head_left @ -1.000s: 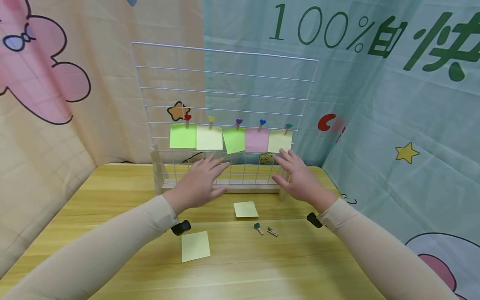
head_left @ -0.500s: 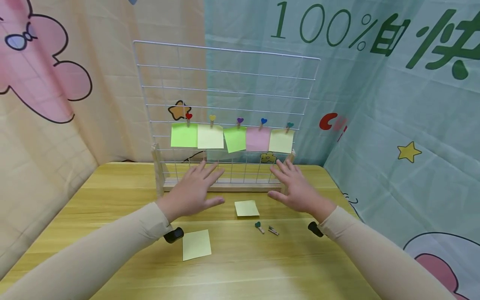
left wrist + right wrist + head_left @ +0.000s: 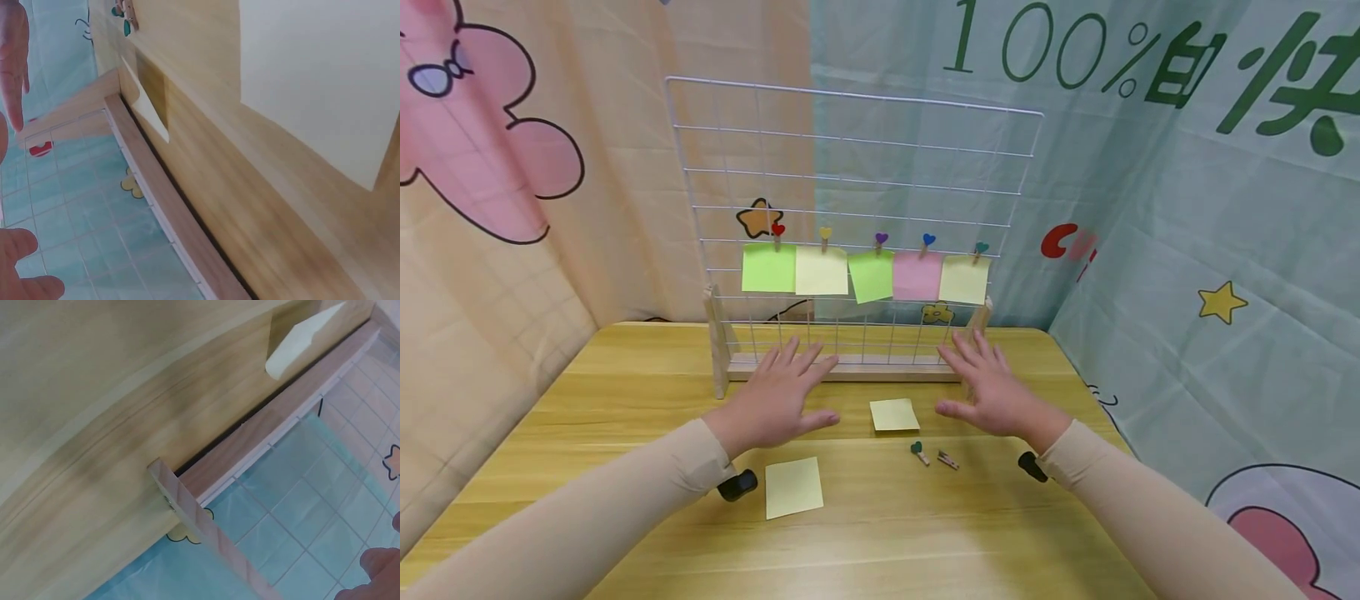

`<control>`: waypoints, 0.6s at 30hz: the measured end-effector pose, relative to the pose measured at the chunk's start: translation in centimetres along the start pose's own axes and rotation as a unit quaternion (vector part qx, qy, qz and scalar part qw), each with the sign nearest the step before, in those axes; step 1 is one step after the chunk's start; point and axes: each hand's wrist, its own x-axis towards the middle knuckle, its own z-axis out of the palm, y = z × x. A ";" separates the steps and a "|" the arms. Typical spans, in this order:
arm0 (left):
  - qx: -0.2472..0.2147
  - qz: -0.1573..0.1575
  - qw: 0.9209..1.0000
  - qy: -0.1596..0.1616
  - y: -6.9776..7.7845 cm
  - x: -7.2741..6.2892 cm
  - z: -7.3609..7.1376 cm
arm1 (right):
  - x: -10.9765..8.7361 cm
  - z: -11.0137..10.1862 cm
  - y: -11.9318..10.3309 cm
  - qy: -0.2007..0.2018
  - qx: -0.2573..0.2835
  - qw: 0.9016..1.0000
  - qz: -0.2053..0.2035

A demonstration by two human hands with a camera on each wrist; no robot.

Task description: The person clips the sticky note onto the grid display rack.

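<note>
My left hand (image 3: pixel 772 400) has its fingers spread, palm down, in front of the left part of a white wire grid rack (image 3: pixel 850 177). On the other side my right hand (image 3: pixel 996 387) is spread the same way near the rack's right foot. Neither hand holds anything. Along one wire hang a green sticky note (image 3: pixel 768 268), a pale yellow note (image 3: pixel 822 271), a smaller green note (image 3: pixel 871 277), a pink note (image 3: pixel 917 276) and another pale yellow note (image 3: pixel 964 279). Each hangs from a small heart-topped clothespin, such as the red one (image 3: pixel 778 231).
A loose pale yellow note (image 3: pixel 794 488) lies on the wooden table (image 3: pixel 887 542) near my left wrist. Another loose note (image 3: pixel 894 415) lies between the hands. Close by are a green heart clothespin (image 3: pixel 920 452) and a second clothespin (image 3: pixel 948 460). Printed curtains (image 3: pixel 1150 208) surround the table.
Both hands have drawn back and down from the rack, the left also moving leftward. The fingers remain spread. Notes and clothespins stay where they were.
</note>
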 end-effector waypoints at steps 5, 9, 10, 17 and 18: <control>0.003 -0.003 1.000 -0.012 -0.3 -0.5 0.7 | -0.3 0.6 0.3 -0.017 0.008 1.000 0.000; 0.005 -0.002 1.000 -0.020 -0.5 -0.9 1.1 | -0.6 1.3 0.7 -0.035 0.011 0.999 -0.001; 0.005 -0.002 1.000 -0.021 -0.5 -1.0 1.3 | -0.7 1.4 0.7 -0.039 0.015 0.999 0.000; 0.012 -0.002 1.000 -0.027 -1.1 -1.6 2.6 | -1.2 2.6 1.2 -0.062 0.026 0.998 0.000; 0.010 -0.003 0.999 -0.030 -1.1 -1.7 2.7 | -1.3 2.8 1.3 -0.066 0.029 0.997 0.000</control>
